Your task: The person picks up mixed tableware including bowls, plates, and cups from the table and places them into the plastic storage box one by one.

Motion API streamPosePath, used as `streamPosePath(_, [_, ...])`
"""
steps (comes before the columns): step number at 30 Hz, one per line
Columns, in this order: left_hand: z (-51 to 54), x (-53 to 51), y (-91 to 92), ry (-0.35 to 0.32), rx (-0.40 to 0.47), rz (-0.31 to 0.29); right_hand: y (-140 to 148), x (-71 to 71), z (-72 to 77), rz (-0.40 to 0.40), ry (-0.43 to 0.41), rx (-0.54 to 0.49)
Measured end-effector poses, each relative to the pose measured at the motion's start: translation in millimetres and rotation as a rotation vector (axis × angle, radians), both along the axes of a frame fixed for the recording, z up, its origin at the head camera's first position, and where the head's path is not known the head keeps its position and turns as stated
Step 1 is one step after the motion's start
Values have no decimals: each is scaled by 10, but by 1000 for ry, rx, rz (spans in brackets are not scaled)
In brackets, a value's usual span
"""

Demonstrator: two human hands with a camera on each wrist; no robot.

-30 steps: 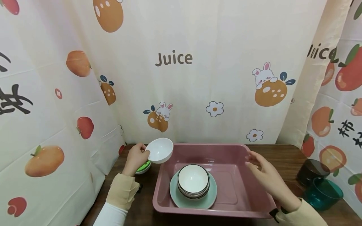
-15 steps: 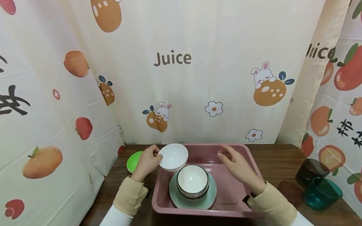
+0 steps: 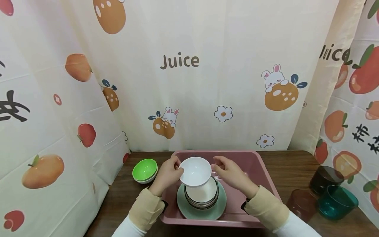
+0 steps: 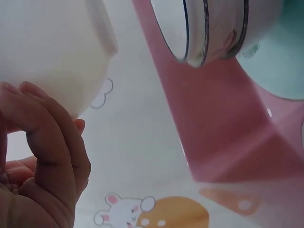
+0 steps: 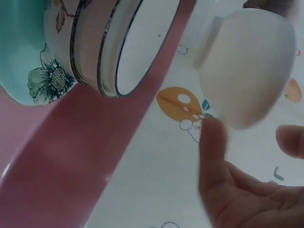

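Observation:
A small white bowl is held by its left rim, pinched between the thumb and fingers of my left hand. It hangs above a stack of dark-rimmed bowls, tilted a little. My right hand is beside the bowl's right rim; in the right wrist view its thumb and finger stand apart with a gap to the white bowl. The stack sits on a pale green plate with a flower print, inside a pink tub.
A green bowl nested in a white one stands on the wooden table, left of the tub. To the right are a teal cup, a dark cup and a reddish-brown cup. Printed curtain hangs behind.
My left hand has carried the white bowl rightward from the tub's left edge to above the stack. My right hand has moved left from the tub's right rim towards the bowl.

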State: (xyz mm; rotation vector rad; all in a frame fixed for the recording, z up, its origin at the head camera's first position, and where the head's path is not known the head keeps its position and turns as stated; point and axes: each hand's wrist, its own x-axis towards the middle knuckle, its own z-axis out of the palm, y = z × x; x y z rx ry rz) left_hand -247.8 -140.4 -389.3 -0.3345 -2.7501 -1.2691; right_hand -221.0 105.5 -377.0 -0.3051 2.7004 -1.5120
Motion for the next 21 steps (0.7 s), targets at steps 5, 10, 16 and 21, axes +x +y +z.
streamPosePath(5, [-6, 52, 51, -43, 16, -39, -66, -9, -47, 34, -38, -44])
streamPosePath(10, [5, 95, 80, -87, 61, -60, -105, -13, -59, 67, 6, -5])
streamPosePath(16, [44, 129, 108, -84, 77, -82, -146, -26, -75, 44, 70, 75])
streamPosePath(21, [60, 152, 121, -88, 73, -97, -154, -28, -86, 32, 119, 139])
